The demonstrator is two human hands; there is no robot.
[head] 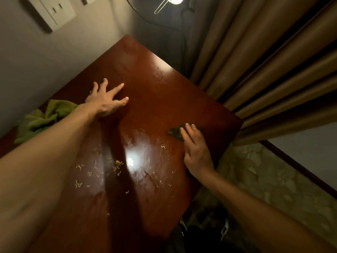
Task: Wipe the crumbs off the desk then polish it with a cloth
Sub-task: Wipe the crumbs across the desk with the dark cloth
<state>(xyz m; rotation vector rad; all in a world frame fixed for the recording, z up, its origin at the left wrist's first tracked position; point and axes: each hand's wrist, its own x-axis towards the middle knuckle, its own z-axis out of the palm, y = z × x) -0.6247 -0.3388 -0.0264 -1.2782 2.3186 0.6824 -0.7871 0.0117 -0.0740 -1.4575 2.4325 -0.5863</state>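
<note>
A glossy dark red wooden desk (156, 92) fills the middle of the view. Several pale yellow crumbs (102, 170) lie scattered over its near half, around a bright glare spot. My right hand (197, 150) presses flat on a small dark cloth (176, 132) near the desk's right edge; only the cloth's left corner shows past the fingers. My left hand (105, 99) rests flat on the desk's far left part, fingers spread, holding nothing. A crumpled green cloth (42, 119) lies at the desk's left edge, partly behind my left forearm.
A wall with a white socket plate (52, 11) runs along the desk's left side. Brown curtains (264, 61) hang close to the right edge. A lamp (175, 0) and its black cable (164, 26) sit beyond the far corner. Patterned floor (264, 179) lies right of the desk.
</note>
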